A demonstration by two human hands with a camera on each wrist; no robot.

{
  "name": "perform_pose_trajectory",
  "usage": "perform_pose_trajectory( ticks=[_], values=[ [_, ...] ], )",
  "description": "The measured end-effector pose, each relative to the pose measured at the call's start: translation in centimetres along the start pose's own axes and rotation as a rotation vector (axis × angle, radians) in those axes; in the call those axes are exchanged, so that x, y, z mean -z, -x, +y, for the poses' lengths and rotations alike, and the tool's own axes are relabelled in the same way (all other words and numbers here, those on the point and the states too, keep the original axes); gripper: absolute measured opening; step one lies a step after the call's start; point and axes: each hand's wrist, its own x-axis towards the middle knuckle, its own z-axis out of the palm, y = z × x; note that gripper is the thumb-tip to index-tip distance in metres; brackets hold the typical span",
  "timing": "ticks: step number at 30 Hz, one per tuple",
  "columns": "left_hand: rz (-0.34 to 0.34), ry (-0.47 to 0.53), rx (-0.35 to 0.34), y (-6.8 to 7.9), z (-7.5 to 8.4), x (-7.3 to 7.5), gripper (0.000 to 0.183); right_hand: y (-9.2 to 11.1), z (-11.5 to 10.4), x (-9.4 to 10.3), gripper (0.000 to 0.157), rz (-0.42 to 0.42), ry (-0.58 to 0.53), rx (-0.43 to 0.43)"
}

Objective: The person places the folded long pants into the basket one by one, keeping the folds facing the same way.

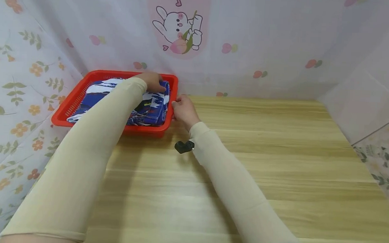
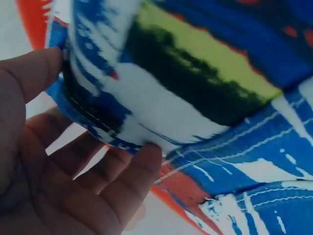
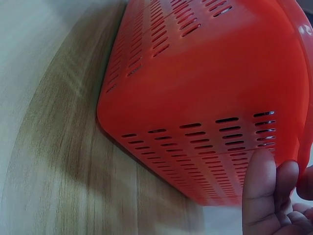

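Note:
A folded blue-and-white printed garment with stitched seams lies inside a red plastic basket. My left hand reaches into the basket's right end. In the left wrist view that hand has its thumb and curled fingers at the folded edge of the cloth, gripping it, beside a dark green and yellow patch of print. On the outside, my right hand holds the basket's right rim. The right wrist view shows its fingers against the slotted red wall, just under the rim.
The basket stands at the back left of a wood-grain table. Behind it hangs a white curtain with a rabbit print, and a floral curtain borders the left side. A small black piece sticks out at the right wrist.

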Motion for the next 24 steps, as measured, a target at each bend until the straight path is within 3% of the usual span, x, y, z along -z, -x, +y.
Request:
perform_pose_trajectory(
  ticks=[5, 8, 15, 21, 24],
  values=[
    [0.030, -0.008, 0.023, -2.2, -1.0, -1.4, 0.061, -0.3, 0.4, -0.5, 0.016, 0.015, -0.012, 0.031],
    [0.045, -0.041, 0.044, -2.8, -0.6, -1.7, 0.055, -0.3, 0.3, -0.4, 0.015, 0.019, -0.016, 0.042],
    [0.041, -0.131, 0.075, -1.7, 0.6, -1.9, 0.048, -0.2, 0.2, -0.4, 0.014, 0.025, -0.010, 0.041],
    [0.036, -0.085, 0.135, -1.6, 1.0, -2.5, 0.055, -0.1, 0.3, -0.4, 0.014, 0.021, -0.007, 0.031],
    [-0.013, -0.099, 0.137, -1.7, 1.3, -2.2, 0.061, -0.2, 0.1, -0.3, 0.015, 0.025, -0.013, 0.029]
  ],
)
